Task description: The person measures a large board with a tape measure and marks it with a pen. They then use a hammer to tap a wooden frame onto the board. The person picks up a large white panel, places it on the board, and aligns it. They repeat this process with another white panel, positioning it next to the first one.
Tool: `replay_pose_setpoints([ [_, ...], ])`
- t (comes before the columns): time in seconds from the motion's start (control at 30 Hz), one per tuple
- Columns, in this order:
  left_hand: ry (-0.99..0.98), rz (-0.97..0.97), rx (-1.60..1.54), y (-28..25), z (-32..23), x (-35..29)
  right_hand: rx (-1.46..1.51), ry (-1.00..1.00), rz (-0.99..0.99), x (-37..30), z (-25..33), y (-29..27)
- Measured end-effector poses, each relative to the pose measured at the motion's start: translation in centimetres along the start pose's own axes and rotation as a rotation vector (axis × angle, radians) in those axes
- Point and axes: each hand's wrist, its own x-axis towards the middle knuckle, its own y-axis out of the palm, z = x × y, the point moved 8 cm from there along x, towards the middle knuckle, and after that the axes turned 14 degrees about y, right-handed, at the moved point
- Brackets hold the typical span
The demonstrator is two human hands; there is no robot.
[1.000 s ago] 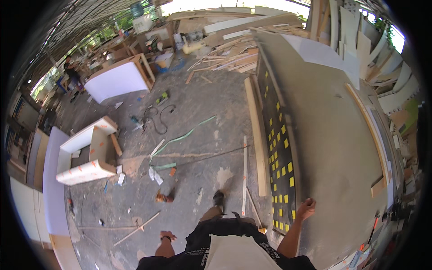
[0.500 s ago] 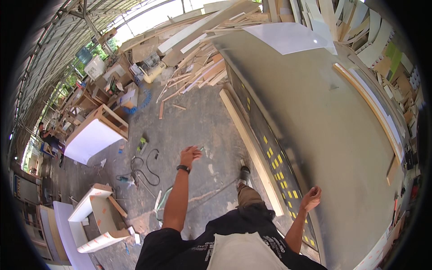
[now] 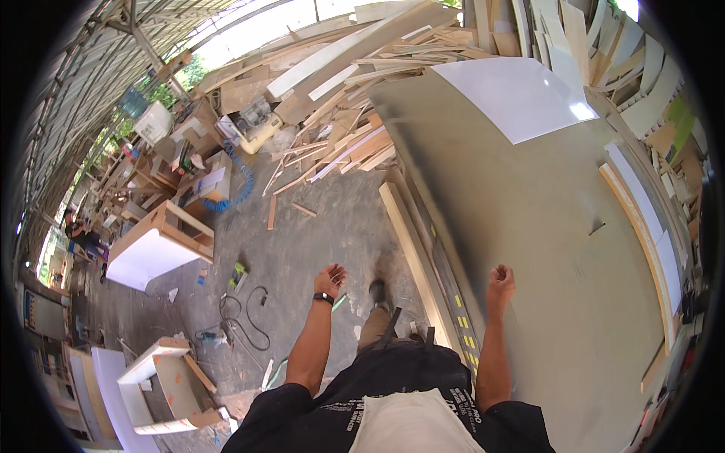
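My left hand point(image 3: 331, 279), with a dark band at the wrist, hangs over the grey floor with its fingers loosely bent and apart. It appears to hold nothing. My right hand point(image 3: 501, 285) is curled closed above the near edge of a large brownish-grey worktable point(image 3: 544, 211), and no object shows in it. Between my legs and the table edge lies a long pale wooden beam point(image 3: 419, 260). A glossy white sheet point(image 3: 521, 98) lies on the far end of the tabletop. Toward the right side rests a curved wooden strip point(image 3: 638, 234).
Scrap wood point(image 3: 355, 136) is heaped beyond the table's far left corner. On the floor at left are a black cable point(image 3: 245, 321), a green tool point(image 3: 239, 273) and a white box-like frame point(image 3: 155, 362). A white-fronted cabinet point(image 3: 151, 253) stands farther off, near another person point(image 3: 83, 234).
I have stepped forward along the table, so the white sheet looks nearer. My right hand has swung forward and up in the picture. A different foot now shows ahead.
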Motion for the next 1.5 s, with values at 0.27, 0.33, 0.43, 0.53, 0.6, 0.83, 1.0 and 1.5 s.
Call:
replay_pose_setpoints([
  [0.27, 0.054, 0.133, -0.145, 21.2, -7.6, 22.0, -0.153, -0.067, -0.163, 15.5, 5.6, 15.4],
  [0.33, 0.033, 0.217, -0.162, 28.5, -9.4, 27.9, -0.214, -0.012, -0.222, 19.4, 7.9, 19.0],
  [0.43, -0.070, 0.339, -0.132, 38.8, -8.3, 34.0, -0.410, 0.089, -0.329, 24.4, 8.9, 21.7],
  [0.53, -0.155, 0.500, -0.009, 52.6, -6.9, 37.0, -0.547, 0.162, -0.466, 28.4, 10.3, 23.7],
  [0.6, -0.195, 0.575, 0.051, 60.2, -4.4, 39.0, -0.625, 0.271, -0.506, 30.4, 10.4, 24.1],
  [0.83, -0.363, 0.652, 0.263, 81.9, 9.7, 43.0, -0.685, 0.370, -0.556, 31.7, 11.9, 25.2],
  [1.0, -0.357, 0.384, 0.337, 91.3, 17.9, 42.6, -0.666, 0.488, -0.483, 32.4, 11.0, 24.4],
  [1.5, -0.362, 0.682, 0.223, 107.1, 28.7, 52.8, -0.624, 0.477, -0.441, 34.3, 12.6, 24.4],
])
